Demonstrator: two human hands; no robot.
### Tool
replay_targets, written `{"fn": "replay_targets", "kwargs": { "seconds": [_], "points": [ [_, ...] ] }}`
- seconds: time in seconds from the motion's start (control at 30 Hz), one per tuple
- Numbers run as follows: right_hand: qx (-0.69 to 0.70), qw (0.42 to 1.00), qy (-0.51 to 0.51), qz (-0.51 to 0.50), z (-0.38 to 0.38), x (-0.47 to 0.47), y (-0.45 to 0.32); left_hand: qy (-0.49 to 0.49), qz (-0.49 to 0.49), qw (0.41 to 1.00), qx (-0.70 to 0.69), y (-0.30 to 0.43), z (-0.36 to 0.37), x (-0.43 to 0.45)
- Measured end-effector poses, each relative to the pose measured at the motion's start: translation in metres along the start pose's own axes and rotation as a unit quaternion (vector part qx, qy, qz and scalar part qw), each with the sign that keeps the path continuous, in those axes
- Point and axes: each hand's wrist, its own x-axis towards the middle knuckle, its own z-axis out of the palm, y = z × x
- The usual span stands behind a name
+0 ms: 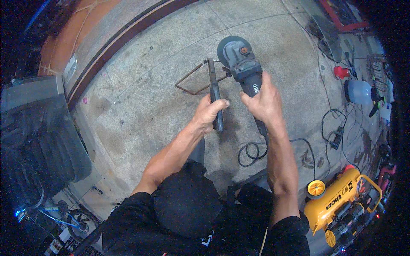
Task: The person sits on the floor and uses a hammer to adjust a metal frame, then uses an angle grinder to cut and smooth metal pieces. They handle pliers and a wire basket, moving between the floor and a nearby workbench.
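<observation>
My right hand (267, 99) is closed around the black body of an angle grinder (238, 57), whose disc points away from me. My left hand (209, 112) grips a dark metal bar (213, 75), with the thumb across it. A bent, rusty rod frame (187, 76) extends to both sides of the bar's far end; how they are joined is unclear. The grinder's disc edge is close to that far end, and whether they touch cannot be told. A black cord (253, 156) trails from the grinder's rear over the concrete floor.
A yellow air compressor (336, 198) stands at the lower right, near a black cable connector (337, 137). A translucent container (360, 92) and a red object (341, 72) lie at the right. A dark raised edge (128, 36) curves across the upper left. A bicycle (77, 220) is at the lower left.
</observation>
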Motion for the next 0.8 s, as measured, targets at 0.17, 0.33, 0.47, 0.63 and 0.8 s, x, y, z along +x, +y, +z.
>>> {"fn": "replay_targets", "kwargs": {
  "seconds": [0.17,0.33,0.47,0.63,0.8],
  "points": [
    [-0.003,1.0,0.01,-0.023,0.0032,-0.0048,-0.0009,0.005,-0.001,1.0,0.001,-0.0019,-0.0009,0.0025],
    [-0.02,1.0,0.008,-0.014,0.0042,-0.0063,-0.0024,-0.014,-0.003,1.0,0.0,-0.0013,-0.0034,0.006],
    [-0.023,1.0,0.015,-0.013,0.005,-0.0069,-0.002,-0.007,0.009,1.0,-0.011,-0.0019,-0.0021,0.0064],
    [-0.016,1.0,0.007,-0.014,0.0058,-0.0067,-0.0009,0.0,0.005,1.0,-0.014,-0.0023,-0.0001,0.0053],
    [-0.013,1.0,0.007,-0.009,0.0058,-0.0056,-0.002,-0.003,0.007,1.0,-0.017,-0.0003,-0.0001,0.0054]
  ]
}}
